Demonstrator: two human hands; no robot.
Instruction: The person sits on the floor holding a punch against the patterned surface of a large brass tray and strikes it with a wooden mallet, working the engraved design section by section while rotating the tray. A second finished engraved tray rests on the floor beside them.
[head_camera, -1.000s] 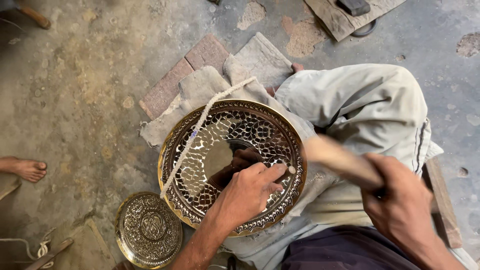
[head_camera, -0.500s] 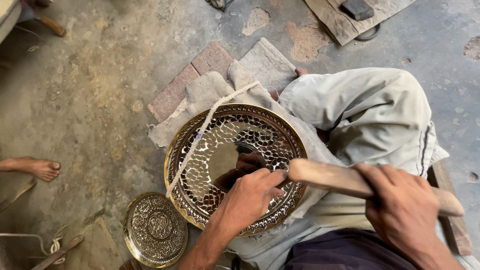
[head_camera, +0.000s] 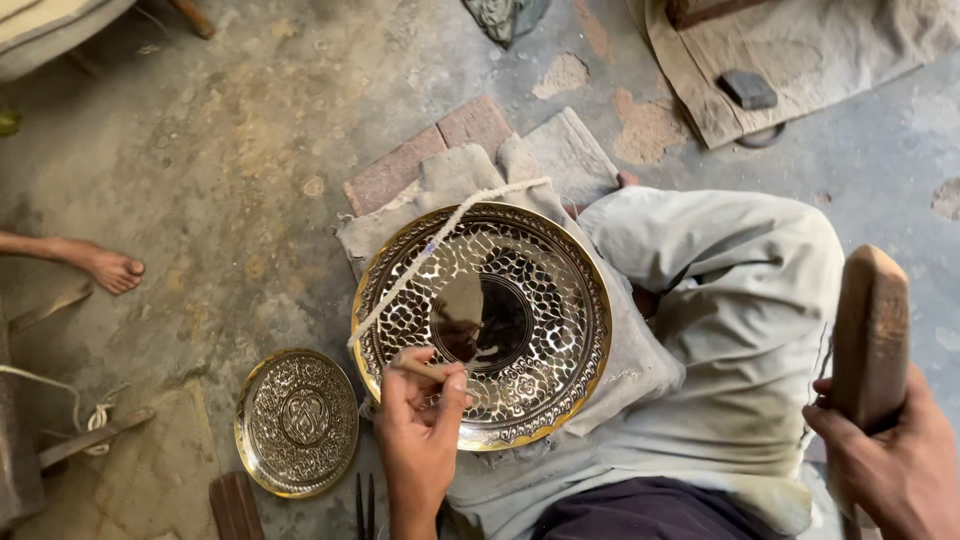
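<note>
Brass plate (head_camera: 482, 325), large, round and engraved all over with a dense pattern, lay at the centre of the frame on a grey cloth pad (head_camera: 560, 160) spread over the seated person's lap, with a pale cord (head_camera: 440, 250) stretched slantwise across its upper left rim.

At the far left edge a bare foot (head_camera: 105, 268) of another person rested on the rough concrete floor (head_camera: 230, 150). Lower left, a smaller engraved plate (head_camera: 297, 422) lay flat on the floor, just beside the big one but apart from it, and a pair of thin dark rods (head_camera: 365, 503) lay near the bottom edge beside it.

The left hand (head_camera: 420, 430) came in from the bottom edge and pinched a slim punch (head_camera: 425, 368), its fingers closed round the shaft and its tip set on the lower left of the patterned band. At the right edge, the right hand (head_camera: 890, 465) gripped a wooden mallet (head_camera: 870, 330), raised clear of the plate and well apart from the punch.

By the look of it, the step in hand was chasing the pattern: tool placed, mallet lifted. The next blow would have called for a steady punch and a square strike on its head, or the mark could have skidded across finished work.
</note>
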